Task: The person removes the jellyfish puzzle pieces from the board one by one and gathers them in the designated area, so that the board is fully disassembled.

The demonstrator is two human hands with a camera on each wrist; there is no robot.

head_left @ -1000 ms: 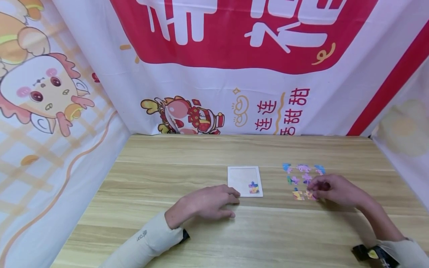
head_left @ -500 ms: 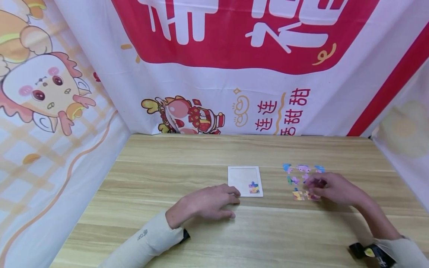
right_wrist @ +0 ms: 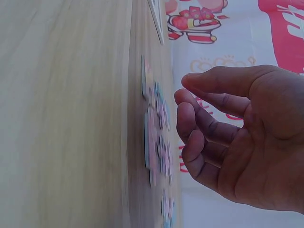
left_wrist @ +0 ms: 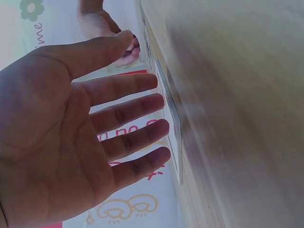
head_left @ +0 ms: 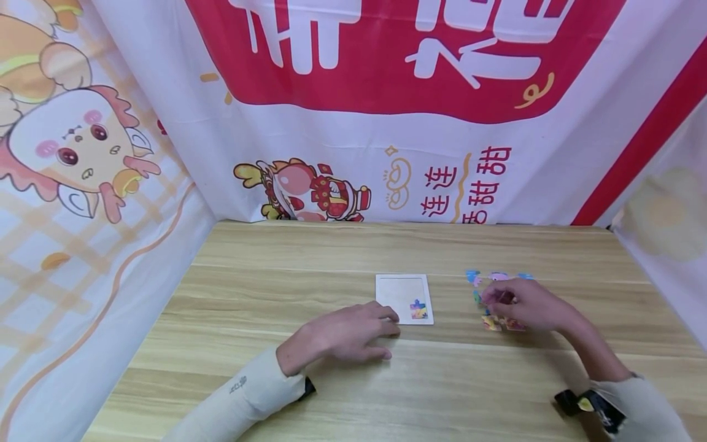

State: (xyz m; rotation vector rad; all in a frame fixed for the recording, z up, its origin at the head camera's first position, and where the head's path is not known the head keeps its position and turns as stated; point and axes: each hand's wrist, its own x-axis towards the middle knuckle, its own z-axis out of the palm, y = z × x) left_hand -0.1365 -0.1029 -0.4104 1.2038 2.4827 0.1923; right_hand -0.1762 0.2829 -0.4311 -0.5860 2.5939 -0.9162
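Observation:
A white square puzzle tray [head_left: 391,288] lies mid-table, with one yellow-purple jigsaw piece [head_left: 418,309] in its near right corner. My left hand [head_left: 348,331] has its fingers spread; its fingertips reach the tray's near left corner. In the left wrist view, the left palm [left_wrist: 52,128] holds nothing, and the fingertips meet the tray edge [left_wrist: 173,118]. Over the loose jigsaw pieces [head_left: 491,323] hovers my right hand [head_left: 527,302], hiding some of them. In the right wrist view, its loosely curled fingers [right_wrist: 186,118] show nothing between them, apart from the pieces [right_wrist: 151,137].
More loose pieces, such as a blue one [head_left: 472,276], lie flat right of the tray. The wooden table [head_left: 276,276] ends at a printed cloth backdrop [head_left: 331,135]. Cloth walls also stand left and right.
My right hand has moved left across the loose pieces, from the right-hand ones toward the middle of the group. The left hand and the tray stay nearly still.

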